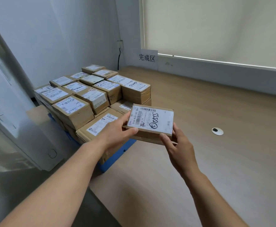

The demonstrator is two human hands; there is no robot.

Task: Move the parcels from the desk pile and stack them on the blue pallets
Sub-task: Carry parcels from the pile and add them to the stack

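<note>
In the head view, a flat parcel (150, 119) is held, label upward, between both hands. The left hand (117, 133) is curled round its near-left corner, and the right hand (178, 145) is pinched on its near-right corner. Its long axis is laid across, from hand to hand. It is carried just above the near-right edge of the stack (85, 99) on the blue pallet (117, 153), which seems to rest on the table (215, 161). The lower tier lies just left of and below the parcel, nearer the left hand, so a short leftward, downward move is judged to be needed.
</note>
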